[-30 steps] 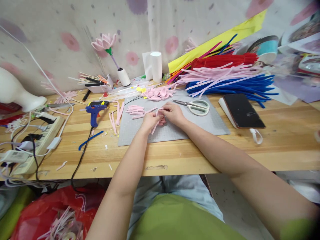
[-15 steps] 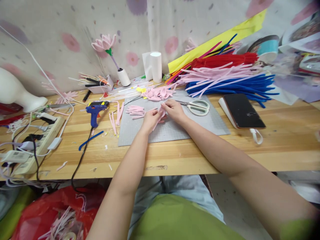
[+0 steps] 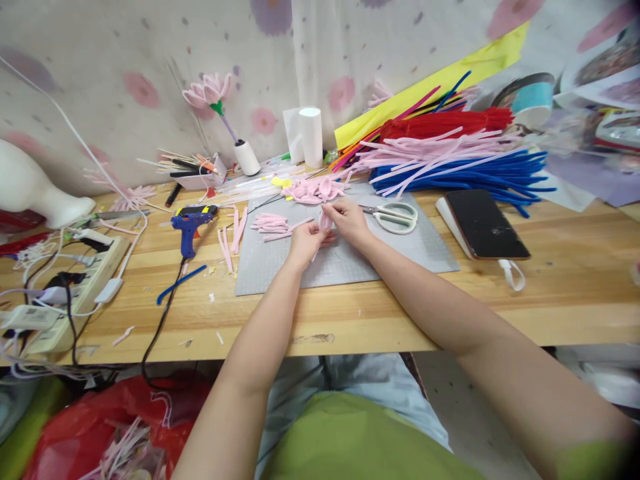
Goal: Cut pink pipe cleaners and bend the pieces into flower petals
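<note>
Between my two hands is a small pink piece of pipe cleaner (image 3: pixel 325 221), partly covered by the fingers. My left hand (image 3: pixel 307 243) is closed on its lower part, and my right hand (image 3: pixel 347 221) pinches its upper end. Both hands are above a grey cutting mat (image 3: pixel 270 270). Just behind them lies a heap of shaped pink pipe-cleaner petals (image 3: pixel 315 189). Cut pink pipe-cleaner lengths (image 3: pixel 270 223) lie left of my left hand. Scissors with pale handles (image 3: pixel 397 217) rest to the right of my right hand.
A blue glue gun (image 3: pixel 189 230) and a power strip (image 3: pixel 93 287) with cables stand on the left. Bundles of blue pipe cleaners (image 3: pixel 465 175) and other colours are piled at the back right. A phone (image 3: pixel 485 223) lies at right. A pink flower (image 3: pixel 210 97) stands in a white holder.
The pink piece has turned more upright between my fingers, and its loop shape shows more. My left hand has shifted slightly to the right. The view has moved a little.
</note>
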### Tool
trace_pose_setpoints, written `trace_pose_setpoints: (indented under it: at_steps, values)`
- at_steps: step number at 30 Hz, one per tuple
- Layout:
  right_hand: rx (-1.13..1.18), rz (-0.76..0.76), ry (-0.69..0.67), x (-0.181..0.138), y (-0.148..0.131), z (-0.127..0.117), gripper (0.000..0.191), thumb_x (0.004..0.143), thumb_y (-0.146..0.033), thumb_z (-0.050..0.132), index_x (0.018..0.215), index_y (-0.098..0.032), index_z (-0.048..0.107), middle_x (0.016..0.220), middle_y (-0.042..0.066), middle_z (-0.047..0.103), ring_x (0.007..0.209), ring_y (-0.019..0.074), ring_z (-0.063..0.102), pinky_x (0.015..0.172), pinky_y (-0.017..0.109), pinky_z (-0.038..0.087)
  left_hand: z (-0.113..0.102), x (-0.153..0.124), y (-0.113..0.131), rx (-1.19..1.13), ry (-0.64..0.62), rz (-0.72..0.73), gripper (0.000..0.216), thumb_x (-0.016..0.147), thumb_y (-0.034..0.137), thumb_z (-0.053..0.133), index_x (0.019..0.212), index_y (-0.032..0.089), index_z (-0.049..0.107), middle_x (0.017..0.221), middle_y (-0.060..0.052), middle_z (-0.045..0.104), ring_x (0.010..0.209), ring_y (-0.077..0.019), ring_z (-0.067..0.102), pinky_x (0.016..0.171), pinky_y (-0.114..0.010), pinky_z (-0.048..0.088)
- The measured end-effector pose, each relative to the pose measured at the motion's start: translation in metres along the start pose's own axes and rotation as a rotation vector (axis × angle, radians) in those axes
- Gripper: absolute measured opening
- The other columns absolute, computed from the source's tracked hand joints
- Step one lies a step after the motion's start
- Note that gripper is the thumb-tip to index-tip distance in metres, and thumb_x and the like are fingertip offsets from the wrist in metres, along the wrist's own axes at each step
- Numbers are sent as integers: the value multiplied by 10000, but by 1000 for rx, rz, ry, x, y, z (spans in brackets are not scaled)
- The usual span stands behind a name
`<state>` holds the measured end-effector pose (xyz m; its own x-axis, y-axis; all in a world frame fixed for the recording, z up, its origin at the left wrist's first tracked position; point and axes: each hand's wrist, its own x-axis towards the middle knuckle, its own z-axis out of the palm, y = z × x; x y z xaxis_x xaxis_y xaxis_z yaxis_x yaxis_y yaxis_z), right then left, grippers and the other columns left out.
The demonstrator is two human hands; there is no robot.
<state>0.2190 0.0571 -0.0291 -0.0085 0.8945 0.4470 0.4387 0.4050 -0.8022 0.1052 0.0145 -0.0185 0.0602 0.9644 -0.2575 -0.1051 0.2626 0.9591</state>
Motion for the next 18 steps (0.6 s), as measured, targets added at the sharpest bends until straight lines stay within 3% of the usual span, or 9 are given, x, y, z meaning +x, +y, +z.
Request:
trace_pose_setpoints:
  at_steps: [4,9,13,18]
  values:
    - [-7,-48,10,-2,-2,1,345,812,-386,510,546,-170,548,602,17,522,662,140,480,639,272,353,3,-2,2,14,53,-30,129,687,127,679,636,98,564,544,-19,630,506,-121,624,666,-318,552]
    - [24,-65,52,-4,-6,-2,336,812,-382,512,558,-168,563,627,22,514,669,143,493,652,274,370,1,-5,6,2,-19,-56,93,739,109,635,660,89,589,583,-35,649,532,-111,634,643,-267,545]
    - [17,-61,125,-7,-9,-2,324,822,-356,501,568,-168,572,651,22,509,673,138,494,649,270,374,0,-5,9,-26,-57,-129,98,749,102,630,664,87,584,598,-44,660,545,-102,640,659,-252,544]
    - [11,-1,223,-8,-14,-1,325,825,-347,498,567,-167,580,638,15,505,669,138,489,659,271,376,5,-6,10,-81,-8,-106,100,774,94,599,676,82,583,599,-47,653,536,-98,641,634,-222,533]
